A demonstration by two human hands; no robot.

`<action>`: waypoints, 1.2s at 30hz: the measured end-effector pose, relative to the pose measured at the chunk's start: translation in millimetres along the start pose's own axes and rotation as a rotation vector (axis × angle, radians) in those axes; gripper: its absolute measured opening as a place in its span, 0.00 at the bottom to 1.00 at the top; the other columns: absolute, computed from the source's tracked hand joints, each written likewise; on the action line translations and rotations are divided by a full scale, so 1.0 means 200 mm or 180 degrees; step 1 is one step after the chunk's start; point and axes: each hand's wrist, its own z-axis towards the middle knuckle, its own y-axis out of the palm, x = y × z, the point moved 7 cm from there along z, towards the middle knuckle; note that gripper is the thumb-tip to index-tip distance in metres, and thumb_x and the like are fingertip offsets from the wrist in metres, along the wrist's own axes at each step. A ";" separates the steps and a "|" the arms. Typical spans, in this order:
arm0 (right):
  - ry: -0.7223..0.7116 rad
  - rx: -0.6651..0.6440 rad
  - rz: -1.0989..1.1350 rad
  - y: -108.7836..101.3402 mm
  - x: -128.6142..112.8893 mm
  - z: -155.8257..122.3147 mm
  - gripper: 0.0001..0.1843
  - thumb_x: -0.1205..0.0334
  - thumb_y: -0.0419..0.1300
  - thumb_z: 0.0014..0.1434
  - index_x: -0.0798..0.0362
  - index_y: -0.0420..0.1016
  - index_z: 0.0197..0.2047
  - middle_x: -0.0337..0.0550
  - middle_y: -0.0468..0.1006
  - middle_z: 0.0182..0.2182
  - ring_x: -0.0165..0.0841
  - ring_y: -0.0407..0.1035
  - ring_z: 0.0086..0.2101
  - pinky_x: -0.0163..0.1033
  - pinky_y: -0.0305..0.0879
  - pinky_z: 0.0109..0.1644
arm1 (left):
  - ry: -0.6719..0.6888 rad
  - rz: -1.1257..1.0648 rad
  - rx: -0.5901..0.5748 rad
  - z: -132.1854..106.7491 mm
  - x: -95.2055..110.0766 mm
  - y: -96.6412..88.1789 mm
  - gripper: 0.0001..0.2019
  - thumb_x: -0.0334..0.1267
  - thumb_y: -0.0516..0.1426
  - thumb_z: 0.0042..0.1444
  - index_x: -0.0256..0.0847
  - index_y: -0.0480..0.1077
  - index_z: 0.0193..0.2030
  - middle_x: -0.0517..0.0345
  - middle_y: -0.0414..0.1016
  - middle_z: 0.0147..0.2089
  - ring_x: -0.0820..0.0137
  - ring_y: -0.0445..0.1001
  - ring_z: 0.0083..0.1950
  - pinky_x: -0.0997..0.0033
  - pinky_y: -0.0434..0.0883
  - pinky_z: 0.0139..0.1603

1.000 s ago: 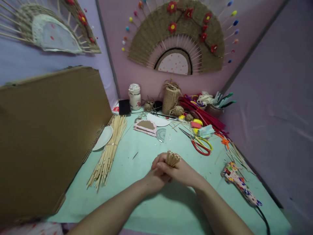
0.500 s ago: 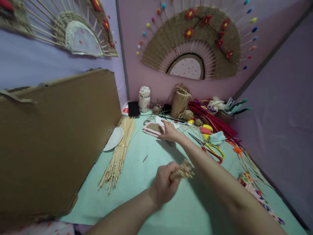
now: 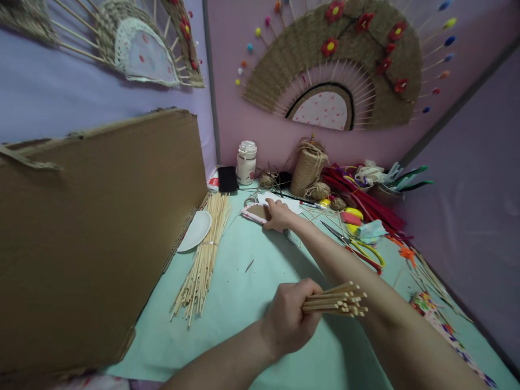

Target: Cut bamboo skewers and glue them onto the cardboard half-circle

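Observation:
In the head view, my left hand (image 3: 290, 317) is a fist around a bundle of thin wooden sticks (image 3: 339, 301). The cut ends stick out to the right, above the table. Farther back, my right hand (image 3: 280, 215) grips the right end of a half-round cardboard piece (image 3: 259, 212) with a pink patterned rim. Its thumb is at the near edge and its fingers lie over the top; the fingertips are partly hidden. White paper (image 3: 290, 202) lies just behind that hand. A small grey thing under the right wrist is mostly covered.
A tied bundle of sticks (image 3: 203, 271) and a white paper plate (image 3: 195, 232) lie left, beside an upright cardboard sheet (image 3: 101, 238). Scissors (image 3: 357, 249) lie right of my right forearm. A jar (image 3: 246, 162) and twine spool (image 3: 309, 169) stand at the back.
My left hand has moved right and slightly nearer, turning the stick bundle so its ends point right. My right hand stays at the cardboard piece, which now lies lower. The view has shifted slightly.

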 end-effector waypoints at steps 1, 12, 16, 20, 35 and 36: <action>-0.0023 0.0038 0.0021 0.00 0.00 0.00 0.49 0.53 0.69 0.40 0.53 0.54 0.63 0.58 0.65 0.53 0.53 0.62 0.52 0.49 0.61 0.48 | -0.0052 0.0012 -0.0034 0.00 -0.01 0.00 0.03 0.30 0.51 0.49 0.42 0.62 0.28 0.63 0.66 0.23 0.75 0.63 0.24 0.76 0.58 0.27; -0.0255 0.0694 0.0505 -0.19 0.10 -0.42 0.53 0.54 0.68 0.45 0.57 0.47 0.68 0.59 0.62 0.58 0.49 0.59 0.55 0.48 0.58 0.55 | -0.0054 -0.0052 0.0190 -0.01 -0.01 -0.05 0.04 0.30 0.52 0.54 0.41 0.65 0.29 0.61 0.68 0.24 0.73 0.65 0.26 0.74 0.61 0.30; -0.0414 -0.0004 0.0411 -0.07 0.23 -0.82 0.49 0.62 0.68 0.46 0.52 0.51 0.68 0.55 0.67 0.53 0.48 0.61 0.53 0.49 0.60 0.54 | -0.0552 -0.0351 0.0913 -0.01 -0.05 -0.15 0.06 0.37 0.55 0.57 0.41 0.67 0.30 0.62 0.67 0.23 0.75 0.64 0.24 0.75 0.61 0.26; -0.0319 -0.0391 0.0545 0.04 0.28 -1.10 0.56 0.62 0.73 0.39 0.51 0.52 0.68 0.53 0.65 0.53 0.48 0.60 0.53 0.49 0.60 0.54 | -0.0772 -0.0722 0.1750 0.02 -0.10 -0.25 0.12 0.45 0.56 0.60 0.41 0.65 0.29 0.68 0.58 0.17 0.78 0.56 0.19 0.76 0.59 0.23; -0.0105 0.0979 0.2839 -0.05 0.48 -1.08 0.17 0.53 0.55 0.62 0.50 0.72 0.51 0.46 0.75 0.44 0.36 0.70 0.44 0.42 0.68 0.45 | -0.1991 -0.0798 -0.0406 0.34 -0.14 0.00 0.16 0.52 0.58 0.55 0.40 0.63 0.35 0.70 0.59 0.17 0.81 0.49 0.15 0.80 0.47 0.17; -0.0047 0.1038 0.2806 -0.04 0.49 -1.07 0.16 0.53 0.55 0.62 0.51 0.72 0.50 0.46 0.76 0.43 0.36 0.70 0.43 0.41 0.68 0.44 | -0.2061 -0.0562 -0.0499 0.36 -0.17 0.00 0.16 0.52 0.57 0.56 0.40 0.62 0.35 0.68 0.62 0.20 0.81 0.51 0.16 0.80 0.48 0.17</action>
